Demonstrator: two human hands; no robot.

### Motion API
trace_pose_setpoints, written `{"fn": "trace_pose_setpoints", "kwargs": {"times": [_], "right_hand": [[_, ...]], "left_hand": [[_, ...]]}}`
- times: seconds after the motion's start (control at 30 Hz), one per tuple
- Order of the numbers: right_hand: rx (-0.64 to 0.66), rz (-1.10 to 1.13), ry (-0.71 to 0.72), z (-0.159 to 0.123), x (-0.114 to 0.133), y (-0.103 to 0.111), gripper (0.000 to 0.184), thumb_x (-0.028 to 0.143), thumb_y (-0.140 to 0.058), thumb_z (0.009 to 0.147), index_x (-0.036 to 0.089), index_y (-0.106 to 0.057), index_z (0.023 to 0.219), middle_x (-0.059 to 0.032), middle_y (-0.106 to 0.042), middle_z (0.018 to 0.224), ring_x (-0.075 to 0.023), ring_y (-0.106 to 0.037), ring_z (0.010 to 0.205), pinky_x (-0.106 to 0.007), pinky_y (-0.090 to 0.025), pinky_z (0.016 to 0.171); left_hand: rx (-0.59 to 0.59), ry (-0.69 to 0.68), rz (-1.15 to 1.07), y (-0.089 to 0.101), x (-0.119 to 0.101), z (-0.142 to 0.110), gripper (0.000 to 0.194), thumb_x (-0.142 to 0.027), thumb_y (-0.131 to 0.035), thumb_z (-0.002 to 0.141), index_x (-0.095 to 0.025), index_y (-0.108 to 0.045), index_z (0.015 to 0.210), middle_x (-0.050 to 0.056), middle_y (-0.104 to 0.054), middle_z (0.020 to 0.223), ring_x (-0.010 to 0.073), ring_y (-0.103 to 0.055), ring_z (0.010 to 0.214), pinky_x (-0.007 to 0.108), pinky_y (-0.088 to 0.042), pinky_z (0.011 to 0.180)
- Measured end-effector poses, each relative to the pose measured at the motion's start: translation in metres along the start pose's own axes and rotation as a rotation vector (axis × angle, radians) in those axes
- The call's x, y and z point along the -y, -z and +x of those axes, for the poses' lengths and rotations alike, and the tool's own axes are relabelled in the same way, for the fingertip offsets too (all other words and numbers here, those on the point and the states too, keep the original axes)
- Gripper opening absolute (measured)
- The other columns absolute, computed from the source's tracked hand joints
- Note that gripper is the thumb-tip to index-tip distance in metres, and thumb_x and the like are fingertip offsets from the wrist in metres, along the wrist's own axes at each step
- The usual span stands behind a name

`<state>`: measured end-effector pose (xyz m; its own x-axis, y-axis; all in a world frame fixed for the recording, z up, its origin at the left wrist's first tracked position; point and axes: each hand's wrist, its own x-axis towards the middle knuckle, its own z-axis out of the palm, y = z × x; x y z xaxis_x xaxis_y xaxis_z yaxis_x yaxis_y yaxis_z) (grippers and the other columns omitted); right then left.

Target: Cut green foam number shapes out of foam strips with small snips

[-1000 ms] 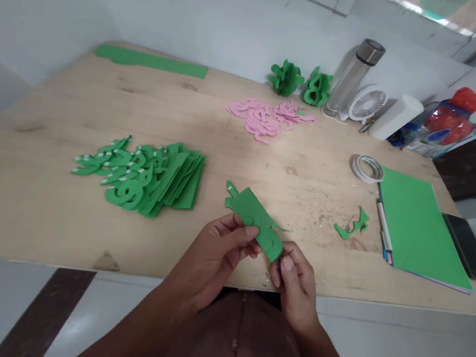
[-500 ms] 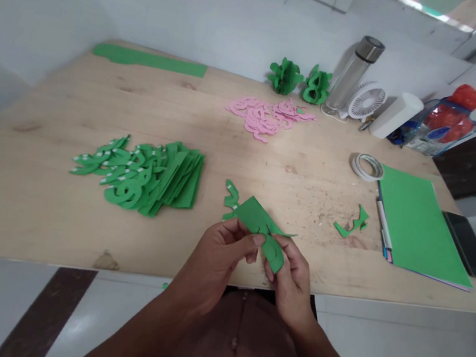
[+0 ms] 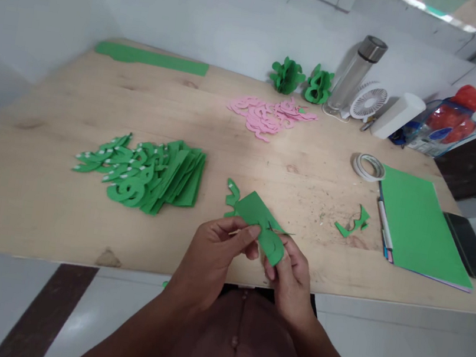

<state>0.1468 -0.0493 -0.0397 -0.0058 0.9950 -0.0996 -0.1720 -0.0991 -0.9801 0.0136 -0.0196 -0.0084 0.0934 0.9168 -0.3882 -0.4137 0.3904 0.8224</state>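
Both hands hold one piece of green paper (image 3: 256, 207) over the table's front edge. It is partly cut, with a rounded end towards my right hand and a dark curved line on it. My left hand (image 3: 220, 250) pinches its near side between thumb and fingers. The lower rounded end is gripped by my right hand (image 3: 294, 273), whose fingers are partly hidden behind the paper. Just beyond my left hand lies a small curled green cutout (image 3: 232, 192) with a white patch, partly covered by the held paper.
Left stands a heap of green cutouts and folded pieces (image 3: 158, 175). Pink cutouts (image 3: 265, 116) lie farther back, near two green paper shapes (image 3: 287, 76), a bottle (image 3: 355, 74) and a small fan (image 3: 369, 100). Rightward are green scraps (image 3: 353, 222), tape rolls (image 3: 368, 167) and green sheets (image 3: 424, 230).
The held paper has tilted slightly, and its rounded end has shifted a little up and left. My left thumb has slid slightly left along it. Both hands keep their hold.
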Motion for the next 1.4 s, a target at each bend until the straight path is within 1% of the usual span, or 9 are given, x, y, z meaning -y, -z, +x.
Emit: {"fn": "trace_pose_setpoints", "kwargs": {"times": [0.13, 0.27, 0.47, 0.6, 0.7, 0.8, 0.97, 1.17, 1.4], "right_hand": [[0.045, 0.030, 0.000, 0.000, -0.001, 0.002, 0.038, 0.057, -0.056, 0.094, 0.021, -0.059, 0.083, 0.0070, -0.038, 0.054, -0.0097, -0.027, 0.047, -0.022, -0.023, 0.043], [0.064, 0.080, -0.026, 0.000, -0.001, 0.003, 0.038, 0.057, -0.057, 0.093, 0.021, -0.060, 0.085, 0.0075, -0.037, 0.055, -0.0093, -0.025, 0.047, -0.022, -0.021, 0.043], [0.026, 0.036, -0.045, 0.000, -0.001, 0.004, 0.039, 0.058, -0.058, 0.092, 0.020, -0.061, 0.084, 0.0068, -0.039, 0.057, -0.0096, -0.028, 0.047, -0.022, -0.024, 0.043], [0.021, 0.020, -0.051, 0.000, -0.001, 0.004, 0.039, 0.058, -0.058, 0.091, 0.021, -0.059, 0.082, 0.0065, -0.038, 0.057, -0.0098, -0.029, 0.047, -0.022, -0.024, 0.042], [0.048, 0.030, -0.029, 0.000, 0.000, 0.003, 0.039, 0.059, -0.056, 0.092, 0.021, -0.059, 0.088, 0.0074, -0.036, 0.055, -0.0099, -0.027, 0.047, -0.022, -0.023, 0.043], [0.056, 0.034, -0.025, 0.000, 0.001, 0.002, 0.038, 0.058, -0.056, 0.093, 0.020, -0.060, 0.091, 0.0077, -0.036, 0.055, -0.0097, -0.027, 0.047, -0.022, -0.022, 0.043], [0.052, 0.063, -0.023, 0.000, 0.003, 0.002, 0.038, 0.059, -0.057, 0.092, 0.021, -0.060, 0.091, 0.0079, -0.036, 0.056, -0.0093, -0.025, 0.047, -0.022, -0.021, 0.042], [0.009, -0.006, -0.022, 0.001, 0.007, 0.002, 0.039, 0.059, -0.059, 0.091, 0.022, -0.057, 0.080, 0.0067, -0.039, 0.055, -0.0104, -0.029, 0.047, -0.023, -0.026, 0.043], [0.051, -0.048, 0.011, 0.002, 0.004, 0.008, 0.043, 0.060, -0.056, 0.092, 0.022, -0.052, 0.071, 0.0062, -0.037, 0.054, -0.0110, -0.028, 0.047, -0.024, -0.027, 0.044]], "left_hand": [[-0.023, -0.037, -0.031, -0.001, 0.000, 0.001, 0.015, -0.022, -0.081, 0.067, -0.017, -0.067, 0.065, -0.003, -0.064, 0.059, 0.0093, -0.054, 0.053, 0.023, -0.043, 0.056], [-0.001, -0.065, -0.016, -0.001, -0.001, 0.000, 0.015, -0.022, -0.081, 0.067, -0.017, -0.067, 0.068, -0.003, -0.063, 0.062, 0.0102, -0.055, 0.053, 0.023, -0.044, 0.054], [0.067, -0.046, 0.077, 0.001, -0.005, -0.001, 0.012, -0.024, -0.080, 0.068, -0.016, -0.071, 0.071, -0.001, -0.064, 0.065, 0.0096, -0.050, 0.054, 0.023, -0.041, 0.051], [0.099, -0.025, 0.128, 0.002, -0.011, -0.002, 0.013, -0.024, -0.081, 0.066, -0.017, -0.071, 0.071, -0.002, -0.061, 0.062, 0.0082, -0.045, 0.052, 0.021, -0.037, 0.049], [0.092, -0.019, 0.102, 0.003, -0.016, -0.003, 0.017, -0.030, -0.078, 0.071, -0.019, -0.066, 0.066, -0.003, -0.059, 0.057, 0.0095, -0.046, 0.050, 0.023, -0.038, 0.049], [0.069, -0.028, 0.088, 0.003, -0.020, -0.004, 0.028, -0.035, -0.071, 0.077, -0.019, -0.060, 0.057, -0.002, -0.057, 0.051, 0.0108, -0.048, 0.049, 0.024, -0.039, 0.050], [0.060, -0.055, 0.165, 0.003, -0.021, -0.003, 0.023, -0.029, -0.073, 0.074, -0.017, -0.067, 0.055, -0.001, -0.058, 0.053, 0.0100, -0.049, 0.049, 0.024, -0.039, 0.050], [0.042, -0.052, 0.105, 0.003, -0.016, -0.001, 0.012, -0.023, -0.078, 0.068, -0.018, -0.069, 0.062, -0.001, -0.064, 0.055, 0.0099, -0.053, 0.048, 0.023, -0.040, 0.049], [0.078, -0.040, 0.097, 0.003, -0.015, -0.001, 0.009, -0.020, -0.077, 0.069, -0.019, -0.070, 0.064, 0.000, -0.069, 0.057, 0.0107, -0.055, 0.048, 0.023, -0.043, 0.049]]}}
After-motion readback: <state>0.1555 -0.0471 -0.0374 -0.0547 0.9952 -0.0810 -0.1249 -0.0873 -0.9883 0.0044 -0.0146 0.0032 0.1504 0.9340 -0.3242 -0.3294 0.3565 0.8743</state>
